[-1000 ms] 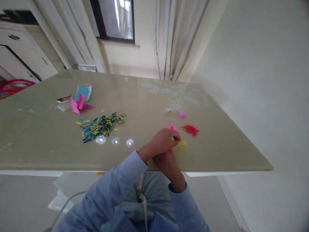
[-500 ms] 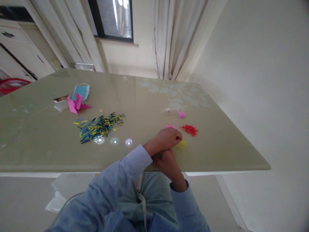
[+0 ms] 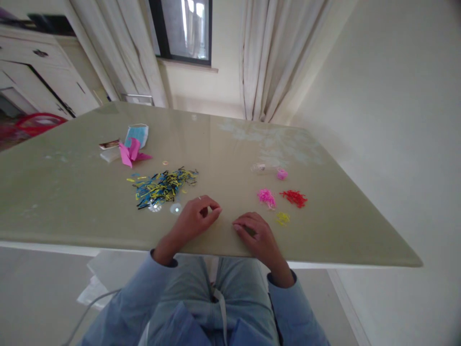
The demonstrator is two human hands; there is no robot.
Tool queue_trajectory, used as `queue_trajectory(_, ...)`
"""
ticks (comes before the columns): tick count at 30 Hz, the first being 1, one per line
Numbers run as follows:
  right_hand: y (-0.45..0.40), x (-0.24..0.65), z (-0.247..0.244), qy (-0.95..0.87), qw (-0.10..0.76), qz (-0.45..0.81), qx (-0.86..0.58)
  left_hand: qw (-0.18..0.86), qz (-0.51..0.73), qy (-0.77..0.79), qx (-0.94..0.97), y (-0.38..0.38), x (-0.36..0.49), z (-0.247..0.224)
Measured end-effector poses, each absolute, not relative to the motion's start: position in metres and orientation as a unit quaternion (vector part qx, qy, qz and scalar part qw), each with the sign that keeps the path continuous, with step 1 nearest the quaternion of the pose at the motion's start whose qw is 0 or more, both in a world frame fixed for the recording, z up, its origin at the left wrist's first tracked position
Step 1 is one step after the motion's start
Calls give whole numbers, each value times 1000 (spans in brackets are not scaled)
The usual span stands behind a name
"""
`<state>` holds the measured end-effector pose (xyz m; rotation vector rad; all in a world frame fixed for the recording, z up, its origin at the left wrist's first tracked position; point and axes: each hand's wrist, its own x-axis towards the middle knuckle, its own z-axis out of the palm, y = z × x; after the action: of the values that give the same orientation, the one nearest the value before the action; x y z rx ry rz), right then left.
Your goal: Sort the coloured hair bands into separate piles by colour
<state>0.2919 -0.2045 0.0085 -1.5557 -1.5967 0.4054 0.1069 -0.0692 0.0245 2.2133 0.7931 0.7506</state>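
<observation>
My left hand is over the table's near part, thumb and fingers curled together; anything between its fingertips is too small to see. It is just right of a mixed pile of blue, black and yellow strips. My right hand is to its right, apart from it, fingertips pinched together, with nothing discernible in them. Beyond and right of that hand are a small yellow pile, a pink pile and a red pile.
On the table, a pink folded paper lies by a blue mask and a small card at the far left. A pink ring-like item and a clear item lie behind the piles.
My left hand has moved left, from over the yellow pile to beside the mixed pile. My arms are no longer crossed, and the pink pile is uncovered. The view has shifted slightly.
</observation>
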Motion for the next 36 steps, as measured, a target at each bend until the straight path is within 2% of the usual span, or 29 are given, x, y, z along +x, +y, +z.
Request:
queue_trajectory(8,-186,298,39,-661,339,206,-637,422,328,337,775,-71,77,13)
queue_trajectory(14,-135,278,72,-698,301,152,-631,414,334,325,782,-73,80,10)
queue_trajectory(20,-58,251,59,-724,189,113,-654,424,344,304,781,-76,79,9)
queue_trajectory(25,-27,237,42,-759,103,88,-637,416,340,310,784,-77,80,9)
queue_trajectory(34,-23,239,31,-752,103,54,-649,413,340,310,786,-78,80,9)
queue_trajectory(36,-22,240,29,-753,135,62,-641,414,339,312,785,-78,80,8)
